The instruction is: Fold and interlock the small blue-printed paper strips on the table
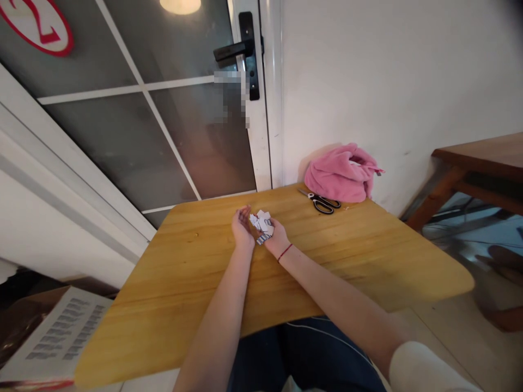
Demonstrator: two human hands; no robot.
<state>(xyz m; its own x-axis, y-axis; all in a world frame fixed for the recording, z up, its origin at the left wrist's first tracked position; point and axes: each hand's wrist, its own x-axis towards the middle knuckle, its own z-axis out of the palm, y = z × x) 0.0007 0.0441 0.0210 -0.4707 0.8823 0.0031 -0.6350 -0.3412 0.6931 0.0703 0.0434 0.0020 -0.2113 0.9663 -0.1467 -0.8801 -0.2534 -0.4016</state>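
Paper scraps [262, 224], small and printed, lie heaped near the middle of the wooden table [196, 294], cupped between both hands. Left hand [242, 224] stands on edge with fingers loosely curved against the heap; right hand [274, 235] cradles it from the other side, fingers half curled under the pieces. Risk: loose scraps may slip through the gaps between the fingers and scatter. Table edges are well apart from the heap, with bare wood on every side. Farther off, scissors [322, 202] lie near the pink cloth [341, 174] at the wall.
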